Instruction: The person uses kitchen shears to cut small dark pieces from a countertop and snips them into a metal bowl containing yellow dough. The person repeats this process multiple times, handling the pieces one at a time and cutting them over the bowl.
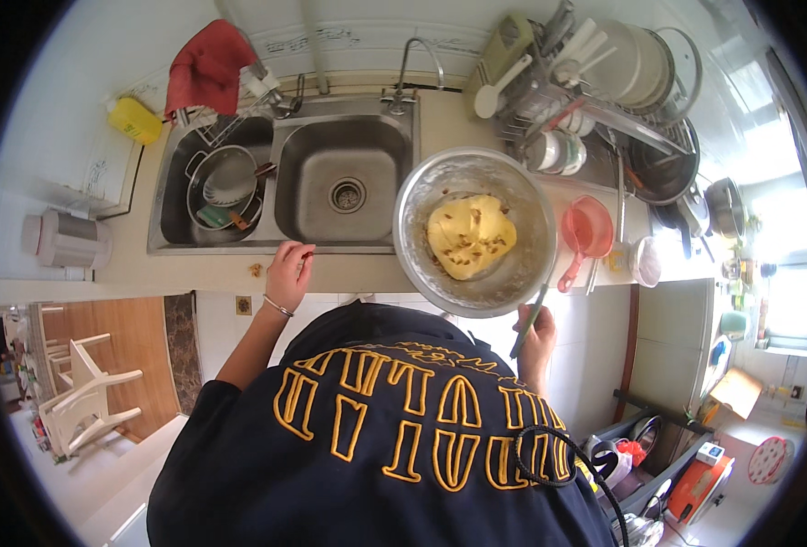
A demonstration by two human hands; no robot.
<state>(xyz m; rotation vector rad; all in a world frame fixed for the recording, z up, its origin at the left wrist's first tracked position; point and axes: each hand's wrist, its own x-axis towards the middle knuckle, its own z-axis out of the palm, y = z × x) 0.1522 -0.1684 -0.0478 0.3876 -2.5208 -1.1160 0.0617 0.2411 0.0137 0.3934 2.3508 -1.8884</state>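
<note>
A wide metal bowl [410,267] sits at the counter's front edge, its rim reaching past the edge. Inside it rests a lump of yellow dough [468,229] dotted with small brown pieces; floury residue coats the wall. My left hand [290,273] is in front of the sink, pinching a small dark red piece [307,255], perhaps dried fruit. Just below the bowl's right rim, my right hand [538,338] grips a slim green utensil [528,327]; its exact kind cannot be told. Brown crumbs [255,271] lie on the counter left of my left hand.
Behind my left hand is a double steel sink [342,178], with pans [222,181] in its left basin. A pink dipper [586,225] stands right of the bowl. Farther right are a dish rack [622,123] and a white bowl [646,262]. A yellow bottle [133,121] stands far left.
</note>
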